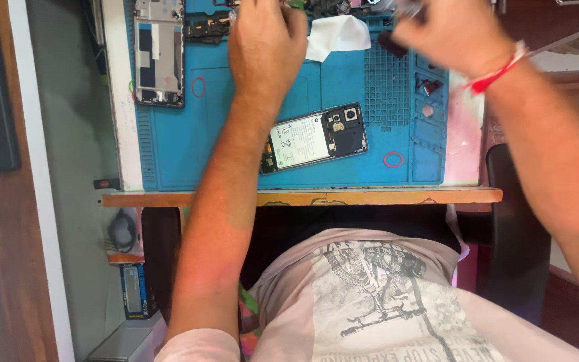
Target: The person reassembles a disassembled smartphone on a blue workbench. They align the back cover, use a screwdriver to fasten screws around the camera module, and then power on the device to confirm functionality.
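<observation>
Blue silicone work mat [169, 154] covers most of the bench, and on it we see an opened phone [314, 138] lying back-side up, its cover off, white battery and dark camera block exposed. Its long axis runs roughly left to right with a slight tilt: the camera end points right and a little up toward the far side, the other end points left and toward the bench's near edge. It sits near the mat's centre, just right of our left forearm, which crosses over its left end.

Our left hand [266, 41] is at the far edge of the mat, fingers curled over small parts at the top of the frame; we cannot tell what it holds, if anything. Our right hand [445, 33], blurred, with a red wrist band, is also at the far edge; its grip cannot be read.

A white cloth [335, 35] lies between the two hands. A bare phone frame [159, 53] lies upright along the mat's left side, well apart from the phone.

Open mat lies in front of the phone, up to the wooden bench edge [303, 198], and to its right by the gridded tray area [389, 87].
</observation>
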